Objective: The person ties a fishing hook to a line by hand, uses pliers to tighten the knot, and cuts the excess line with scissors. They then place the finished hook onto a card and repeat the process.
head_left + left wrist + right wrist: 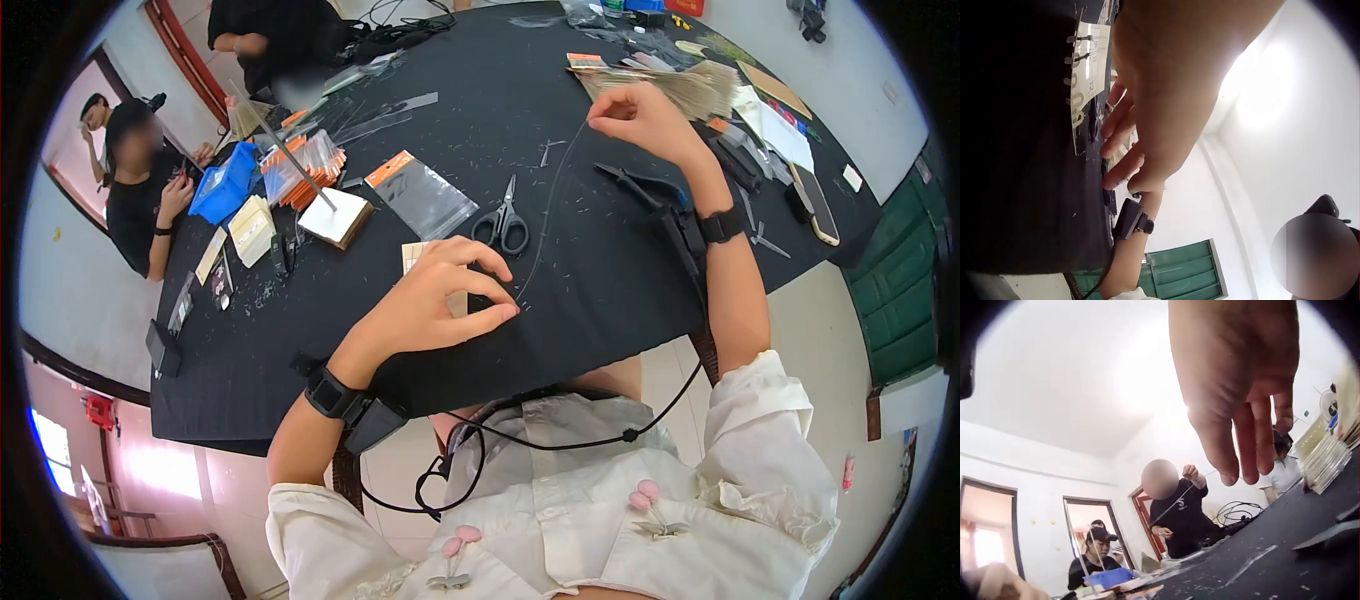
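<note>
A thin clear line (pixel 545 215) runs between the two hands over the black cloth. The left hand (pixel 435 300) pinches its lower end between thumb and forefinger, above a beige card (pixel 1092 59) with small metal pieces along its edge. At the upper end, the right hand (pixel 645 118) pinches the line, its fingertips near a stack of cards (pixel 700 88). Black scissors (pixel 503 225) lie between the hands. In the right wrist view the right hand (pixel 1241 406) hangs from the top with the line at its thumb.
Pliers (pixel 640 188) lie below the right hand, a phone (pixel 815 205) at the right. Left of centre are a plastic packet (pixel 422 195), a wooden block with a rod (pixel 337 217) and a blue bin (pixel 225 185). People are across the table. A black cable (pixel 560 445) crosses the lap.
</note>
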Action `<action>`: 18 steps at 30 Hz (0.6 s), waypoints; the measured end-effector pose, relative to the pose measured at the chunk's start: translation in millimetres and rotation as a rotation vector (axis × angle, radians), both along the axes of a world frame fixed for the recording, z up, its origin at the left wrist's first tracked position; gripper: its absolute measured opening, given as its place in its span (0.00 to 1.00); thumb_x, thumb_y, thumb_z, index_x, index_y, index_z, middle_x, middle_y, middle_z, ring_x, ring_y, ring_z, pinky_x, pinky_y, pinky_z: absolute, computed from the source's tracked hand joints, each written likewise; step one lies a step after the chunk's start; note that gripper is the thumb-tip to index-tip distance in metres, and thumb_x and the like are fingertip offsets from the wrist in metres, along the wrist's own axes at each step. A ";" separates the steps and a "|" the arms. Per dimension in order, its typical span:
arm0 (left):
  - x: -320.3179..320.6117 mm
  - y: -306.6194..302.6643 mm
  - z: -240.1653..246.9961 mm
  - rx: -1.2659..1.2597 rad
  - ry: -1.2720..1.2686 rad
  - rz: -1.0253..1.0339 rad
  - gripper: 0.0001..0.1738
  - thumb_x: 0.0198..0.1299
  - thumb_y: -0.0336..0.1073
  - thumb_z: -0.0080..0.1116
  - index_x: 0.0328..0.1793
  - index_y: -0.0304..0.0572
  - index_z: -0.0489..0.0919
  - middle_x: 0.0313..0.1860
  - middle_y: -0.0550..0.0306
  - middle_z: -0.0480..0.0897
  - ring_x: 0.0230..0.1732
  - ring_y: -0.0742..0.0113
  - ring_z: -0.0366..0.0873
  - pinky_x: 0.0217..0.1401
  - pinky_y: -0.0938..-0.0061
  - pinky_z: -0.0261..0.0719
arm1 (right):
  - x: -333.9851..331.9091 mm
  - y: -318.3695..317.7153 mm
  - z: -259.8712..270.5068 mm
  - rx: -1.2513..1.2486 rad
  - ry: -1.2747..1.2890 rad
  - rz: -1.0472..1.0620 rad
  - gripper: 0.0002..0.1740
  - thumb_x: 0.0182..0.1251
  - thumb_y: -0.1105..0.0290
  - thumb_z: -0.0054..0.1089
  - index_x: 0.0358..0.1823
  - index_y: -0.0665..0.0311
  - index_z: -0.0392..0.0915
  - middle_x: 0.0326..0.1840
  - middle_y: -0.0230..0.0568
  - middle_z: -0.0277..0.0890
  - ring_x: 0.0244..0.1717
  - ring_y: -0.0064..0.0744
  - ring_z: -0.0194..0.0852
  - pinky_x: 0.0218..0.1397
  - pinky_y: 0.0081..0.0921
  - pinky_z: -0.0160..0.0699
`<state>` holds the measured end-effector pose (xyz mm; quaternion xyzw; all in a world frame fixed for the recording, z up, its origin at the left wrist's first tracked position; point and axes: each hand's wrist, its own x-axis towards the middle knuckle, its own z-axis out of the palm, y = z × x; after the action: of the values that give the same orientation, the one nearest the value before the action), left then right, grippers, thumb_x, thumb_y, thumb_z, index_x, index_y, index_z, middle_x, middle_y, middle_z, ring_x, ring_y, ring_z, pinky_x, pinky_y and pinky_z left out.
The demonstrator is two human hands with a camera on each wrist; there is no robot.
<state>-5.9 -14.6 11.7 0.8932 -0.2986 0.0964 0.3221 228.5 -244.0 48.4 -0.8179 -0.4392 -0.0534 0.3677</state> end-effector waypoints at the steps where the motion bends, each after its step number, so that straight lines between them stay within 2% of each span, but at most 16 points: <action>1: 0.4 1.0 0.8 0.037 -0.005 0.056 0.06 0.52 0.34 0.62 0.36 0.45 0.85 0.41 0.61 0.80 0.47 0.66 0.75 0.53 0.70 0.66 | -4.1 2.1 2.3 0.024 0.046 0.011 0.07 0.56 0.69 0.62 0.34 0.64 0.82 0.26 0.32 0.79 0.29 0.19 0.75 0.36 0.18 0.74; 3: 0.9 1.9 1.0 0.074 -0.009 0.118 0.07 0.53 0.34 0.61 0.38 0.45 0.85 0.41 0.61 0.80 0.46 0.68 0.75 0.51 0.71 0.68 | -13.8 6.3 6.9 0.047 0.093 0.027 0.07 0.57 0.69 0.62 0.34 0.63 0.82 0.26 0.31 0.79 0.29 0.18 0.75 0.35 0.17 0.73; 5: 3.0 1.5 -1.4 -0.192 0.235 0.409 0.10 0.55 0.34 0.60 0.43 0.42 0.82 0.41 0.60 0.80 0.42 0.72 0.76 0.45 0.76 0.70 | -25.5 12.2 10.5 0.103 0.187 0.130 0.07 0.58 0.69 0.62 0.34 0.64 0.82 0.27 0.30 0.79 0.29 0.16 0.74 0.34 0.14 0.73; 6: 5.0 6.0 -4.8 -0.172 0.216 0.433 0.16 0.57 0.34 0.59 0.52 0.41 0.77 0.42 0.60 0.80 0.40 0.75 0.76 0.41 0.79 0.71 | -30.1 16.2 9.2 0.100 0.189 0.135 0.07 0.58 0.69 0.62 0.34 0.64 0.82 0.27 0.30 0.79 0.29 0.16 0.74 0.34 0.14 0.73; 7: 5.5 6.7 -4.9 -0.175 0.219 0.440 0.16 0.57 0.34 0.59 0.52 0.41 0.77 0.42 0.60 0.80 0.40 0.75 0.76 0.41 0.79 0.71 | -34.6 21.0 7.0 0.127 0.226 0.221 0.07 0.58 0.69 0.63 0.34 0.64 0.82 0.27 0.30 0.80 0.29 0.16 0.74 0.34 0.14 0.73; 9: 6.4 5.7 -6.4 -0.367 0.171 0.444 0.21 0.58 0.34 0.58 0.57 0.41 0.72 0.45 0.59 0.79 0.40 0.75 0.75 0.42 0.79 0.72 | -44.2 32.4 -0.3 0.147 0.279 0.367 0.07 0.58 0.69 0.63 0.35 0.65 0.82 0.29 0.31 0.80 0.31 0.16 0.76 0.35 0.14 0.73; 10: 6.7 4.9 -6.7 -0.429 0.165 0.418 0.24 0.58 0.34 0.59 0.61 0.41 0.69 0.51 0.56 0.77 0.42 0.74 0.76 0.42 0.79 0.73 | -51.5 38.7 -3.5 0.153 0.285 0.415 0.07 0.58 0.69 0.63 0.35 0.65 0.82 0.30 0.31 0.81 0.32 0.17 0.77 0.36 0.15 0.74; 11: 6.9 4.0 -6.1 -0.431 0.171 0.427 0.24 0.58 0.34 0.59 0.61 0.41 0.69 0.51 0.56 0.77 0.42 0.74 0.76 0.42 0.79 0.73 | -58.9 44.5 -7.0 0.159 0.291 0.463 0.07 0.58 0.69 0.63 0.35 0.64 0.82 0.30 0.32 0.81 0.33 0.18 0.77 0.36 0.16 0.74; 13: 6.5 2.6 -3.7 -0.559 0.187 0.332 0.25 0.58 0.33 0.59 0.62 0.38 0.69 0.56 0.52 0.75 0.44 0.73 0.77 0.43 0.78 0.74 | -71.7 52.6 -10.9 0.110 0.269 0.464 0.07 0.57 0.69 0.64 0.35 0.63 0.83 0.31 0.33 0.81 0.32 0.20 0.77 0.38 0.18 0.75; 15: 6.6 2.5 -6.7 -0.546 0.210 0.336 0.26 0.58 0.32 0.60 0.63 0.36 0.68 0.53 0.52 0.78 0.44 0.73 0.78 0.44 0.78 0.75 | -85.1 58.9 -14.4 0.155 0.170 0.466 0.07 0.57 0.69 0.64 0.35 0.63 0.83 0.30 0.34 0.81 0.31 0.20 0.77 0.37 0.18 0.75; 17: 9.7 3.3 -13.5 -0.621 0.248 0.260 0.26 0.55 0.36 0.63 0.60 0.38 0.71 0.43 0.55 0.82 0.36 0.75 0.79 0.37 0.80 0.73 | -98.4 63.6 -16.0 0.178 0.201 0.462 0.07 0.56 0.68 0.64 0.35 0.63 0.83 0.30 0.34 0.82 0.29 0.20 0.77 0.35 0.18 0.74; 18: 11.2 3.3 -14.4 -0.615 0.279 0.277 0.21 0.55 0.35 0.63 0.54 0.36 0.75 0.35 0.57 0.83 0.35 0.76 0.79 0.38 0.81 0.73 | -102.3 65.2 -16.8 0.171 0.192 0.470 0.07 0.56 0.68 0.64 0.35 0.62 0.83 0.29 0.34 0.82 0.29 0.20 0.77 0.34 0.18 0.74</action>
<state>5.3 -11.2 -2.7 0.7910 -0.0851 0.1019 0.5972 126.2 -178.7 31.6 -0.6608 -0.5740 0.0742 0.4779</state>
